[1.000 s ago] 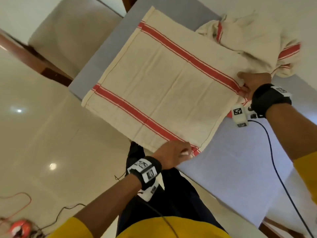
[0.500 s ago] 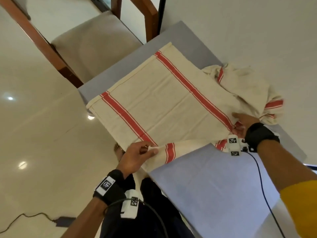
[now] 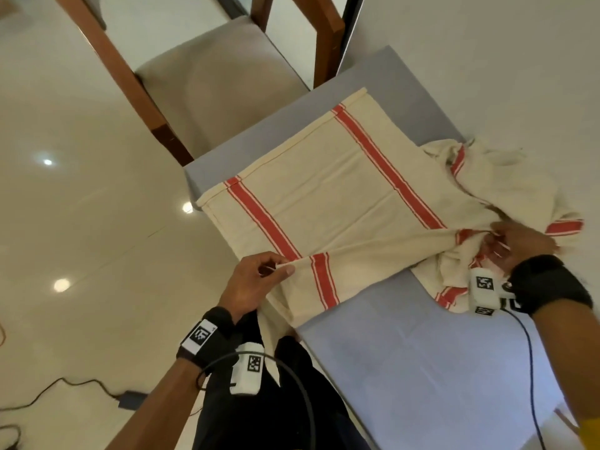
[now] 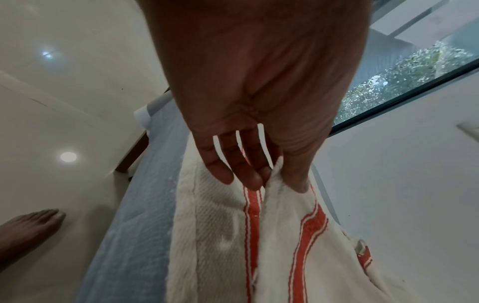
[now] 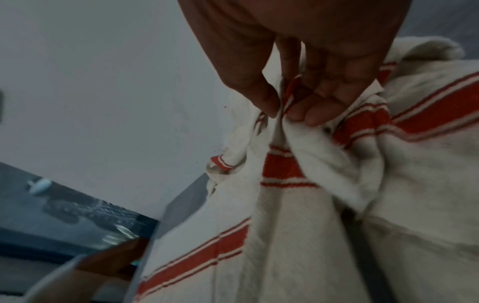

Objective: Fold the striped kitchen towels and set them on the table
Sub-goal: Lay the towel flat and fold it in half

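A cream kitchen towel [image 3: 334,193] with red stripes lies spread on the blue-grey table [image 3: 422,352]. My left hand [image 3: 259,277] pinches its near edge between thumb and fingers [image 4: 249,178], lifted into a ridge across the cloth. My right hand [image 3: 516,245] pinches the same edge at the right [image 5: 282,114], where the fabric bunches. A second striped towel [image 3: 506,180] lies crumpled just beyond my right hand, partly under the first towel.
A wooden chair [image 3: 207,89] with a beige seat stands against the table's far left side. A white wall [image 3: 487,60] runs along the table's right edge. A black cable and adapter [image 3: 130,397] lie on the tiled floor. My bare foot [image 4: 28,231] stands by the table.
Both hands lifted the towel's near edge and carried it away from me over the spread cloth, so the near part now folds over. The head view has also tilted down.
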`<state>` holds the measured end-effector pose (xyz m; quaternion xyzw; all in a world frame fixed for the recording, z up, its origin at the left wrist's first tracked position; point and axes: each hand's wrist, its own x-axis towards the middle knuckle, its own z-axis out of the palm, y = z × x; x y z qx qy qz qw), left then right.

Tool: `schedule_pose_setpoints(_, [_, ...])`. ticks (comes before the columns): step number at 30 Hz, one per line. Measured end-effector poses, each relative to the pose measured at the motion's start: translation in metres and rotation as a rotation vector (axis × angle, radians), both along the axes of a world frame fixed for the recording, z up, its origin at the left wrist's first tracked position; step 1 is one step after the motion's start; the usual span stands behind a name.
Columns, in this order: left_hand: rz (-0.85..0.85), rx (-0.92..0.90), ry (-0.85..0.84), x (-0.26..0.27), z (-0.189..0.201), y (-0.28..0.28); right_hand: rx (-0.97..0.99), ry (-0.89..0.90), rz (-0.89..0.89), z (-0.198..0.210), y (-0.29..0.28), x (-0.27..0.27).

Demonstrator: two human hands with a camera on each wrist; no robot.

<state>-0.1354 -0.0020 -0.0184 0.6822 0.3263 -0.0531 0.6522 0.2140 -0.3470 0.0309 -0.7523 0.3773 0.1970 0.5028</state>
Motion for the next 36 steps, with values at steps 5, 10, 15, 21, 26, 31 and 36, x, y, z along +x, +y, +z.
schedule_pose_setpoints(5, [-0.031,0.012,0.004,-0.003,-0.002,0.006,-0.243,0.007,0.179,-0.012,-0.008,0.001])
schedule_pose_setpoints(10, [-0.027,0.053,0.005,0.002,-0.010,-0.004,-0.715,-0.197,0.504,0.010,-0.011,-0.007])
schedule_pose_setpoints(15, [-0.013,0.076,0.015,0.002,-0.009,-0.013,-0.631,-0.499,0.466,0.037,-0.006,-0.009])
schedule_pose_setpoints(21, [0.133,0.130,0.028,-0.014,0.011,0.024,-0.158,-0.437,0.362,0.059,0.075,0.025])
schedule_pose_setpoints(26, [0.214,0.274,0.091,-0.017,0.018,0.062,-0.101,-0.461,0.506,0.051,0.161,0.058])
schedule_pose_setpoints(31, [0.264,0.380,0.126,-0.004,0.015,0.104,-0.243,-0.423,0.650,0.024,0.231,0.096])
schedule_pose_setpoints(36, [0.245,0.482,0.169,0.008,-0.001,0.140,-0.424,-0.436,0.763,0.011,0.288,0.108])
